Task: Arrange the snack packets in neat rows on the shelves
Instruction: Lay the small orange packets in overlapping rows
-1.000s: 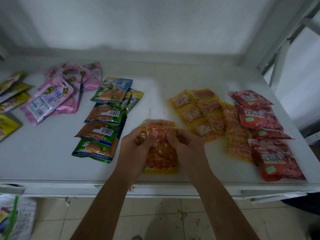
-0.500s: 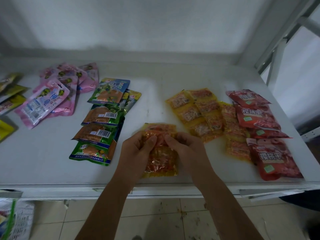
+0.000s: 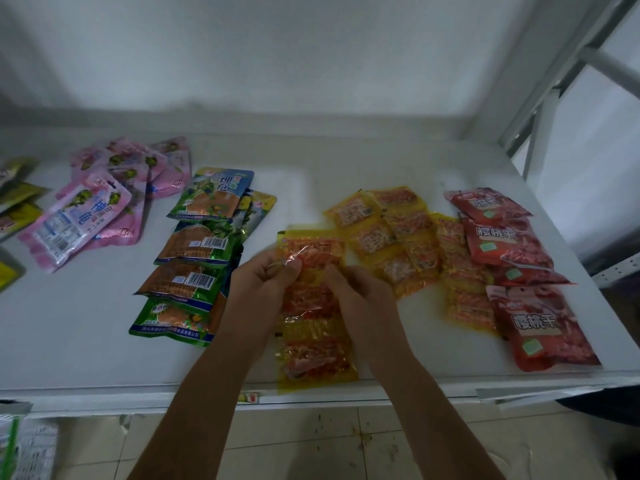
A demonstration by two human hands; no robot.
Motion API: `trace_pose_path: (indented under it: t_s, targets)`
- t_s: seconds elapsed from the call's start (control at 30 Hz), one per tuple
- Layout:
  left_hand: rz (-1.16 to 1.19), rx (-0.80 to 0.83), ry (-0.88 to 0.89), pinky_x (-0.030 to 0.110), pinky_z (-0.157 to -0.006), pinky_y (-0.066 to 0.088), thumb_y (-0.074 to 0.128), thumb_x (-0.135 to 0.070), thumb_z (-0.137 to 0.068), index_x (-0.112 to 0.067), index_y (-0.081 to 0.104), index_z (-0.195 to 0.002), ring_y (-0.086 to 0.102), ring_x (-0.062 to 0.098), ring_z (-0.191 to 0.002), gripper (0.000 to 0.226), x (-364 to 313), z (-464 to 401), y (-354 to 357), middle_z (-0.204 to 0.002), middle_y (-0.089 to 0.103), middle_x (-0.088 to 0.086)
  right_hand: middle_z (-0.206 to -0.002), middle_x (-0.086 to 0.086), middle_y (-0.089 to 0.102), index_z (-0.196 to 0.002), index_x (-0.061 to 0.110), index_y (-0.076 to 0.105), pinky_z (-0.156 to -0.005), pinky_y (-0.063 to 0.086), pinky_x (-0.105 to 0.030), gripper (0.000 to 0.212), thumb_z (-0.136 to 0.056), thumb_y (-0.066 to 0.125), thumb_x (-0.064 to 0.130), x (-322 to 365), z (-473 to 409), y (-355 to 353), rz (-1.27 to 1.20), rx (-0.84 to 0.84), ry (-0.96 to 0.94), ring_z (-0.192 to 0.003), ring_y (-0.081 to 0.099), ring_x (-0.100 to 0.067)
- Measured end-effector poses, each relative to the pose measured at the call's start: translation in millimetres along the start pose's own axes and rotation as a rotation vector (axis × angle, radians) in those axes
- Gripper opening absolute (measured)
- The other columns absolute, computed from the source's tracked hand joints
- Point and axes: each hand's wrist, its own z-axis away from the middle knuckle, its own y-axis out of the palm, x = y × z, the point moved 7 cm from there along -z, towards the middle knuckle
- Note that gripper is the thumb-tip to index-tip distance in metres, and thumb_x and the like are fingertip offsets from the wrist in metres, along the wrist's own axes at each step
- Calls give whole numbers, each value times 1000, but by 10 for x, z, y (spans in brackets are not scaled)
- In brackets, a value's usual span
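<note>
Both hands work one column: left hand (image 3: 259,282) and right hand (image 3: 360,289) pinch the crinkly yellow-and-orange plastic snack packets (image 3: 313,306) on the white shelf (image 3: 86,341) (near its front edge); overlap them evenly, squared to the green column.

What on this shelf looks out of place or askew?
The pink packets lie in a loose, overlapping heap at the back left, not a row. The lowest yellow packet between the hands juts over the shelf's front edge.
</note>
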Motion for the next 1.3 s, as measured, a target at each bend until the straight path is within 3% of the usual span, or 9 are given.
trace_pose_path:
  t_s: [0.17, 0.43, 0.63, 0.8, 0.93, 1.0, 1.1, 1.2, 1.3]
  targets:
    - [15, 12, -15, 57, -87, 62, 66, -13, -101, -6, 77, -111, 76, 40, -97, 17, 2, 9, 69, -102, 78, 20, -88, 8, 76, -95, 29, 75, -88, 61, -49, 15, -95, 71, 42, 126, -145, -13, -20, -26, -2, -88, 72, -14]
    - [-176, -66, 27, 60, -83, 62, 69, -24, -100, -13, 82, -98, 77, 36, -90, 17, -23, -27, 82, -93, 80, 13, -73, -11, 66, -80, 8, 70, -69, 55, -44, 37, -99, 68, 39, 99, -108, -28, 44, -138, -59, -70, 64, -20]
    - [-177, -81, 29, 63, -81, 62, 72, -22, -98, -11, 82, -95, 76, 41, -91, 15, -32, -13, 84, -92, 78, 19, -86, -6, 74, -89, 15, 75, -81, 61, -56, 34, -85, 65, 48, 68, -151, 21, 8, -118, 16, -86, 72, -28]
    - [-253, -174, 96, 68, -73, 60, 79, -48, -85, 4, 73, -90, 69, 53, -85, 53, -73, -70, 52, -87, 69, 33, -82, -2, 76, -88, 19, 78, -78, 61, -48, 34, -93, 69, 51, 84, -169, -8, 65, -116, 15, -81, 72, -20]
    - [-417, -249, 222, 54, -62, 58, 74, -45, -90, 3, 66, -77, 60, 41, -64, 50, -189, -140, 49, -71, 61, 28, -84, 16, 70, -115, 26, 74, -75, 53, -28, 24, -96, 71, 41, 181, -121, -214, 197, -119, -79, -82, 67, -2]
    - [-542, -288, 237, 44, -61, 48, 71, -45, -96, 1, 65, -81, 57, 30, -69, 49, -247, -186, 31, -69, 58, 17, -90, 16, 70, -123, 27, 72, -83, 56, -34, 27, -97, 69, 34, 225, -59, -471, 370, -225, -152, -88, 68, -8]
    - [-767, -307, 272, 46, -84, 53, 62, -46, -101, -13, 69, -116, 63, 34, -108, 37, -331, -220, 60, -106, 70, 8, -108, 6, 72, -121, 26, 71, -77, 50, -33, 29, -95, 60, 22, 278, 79, -821, 638, -372, -227, -97, 68, -23]
    - [-904, -307, 285, 50, -108, 42, 63, -34, -101, -11, 49, -148, 40, 32, -140, 54, -335, -120, 160, -153, 46, 12, -127, 1, 59, -133, 25, 61, -78, 34, -31, 34, -100, 57, 31, 168, 137, -970, 1005, -342, -99, -114, 57, -27]
    - [-953, -355, 449, 46, -97, 47, 63, -22, -98, -12, 60, -130, 46, 30, -126, 34, -352, 59, 266, -138, 51, 11, -114, -7, 57, -125, 15, 66, -75, 42, -35, 33, -97, 62, 33, 52, 173, -920, 1082, -345, -196, -107, 55, -31]
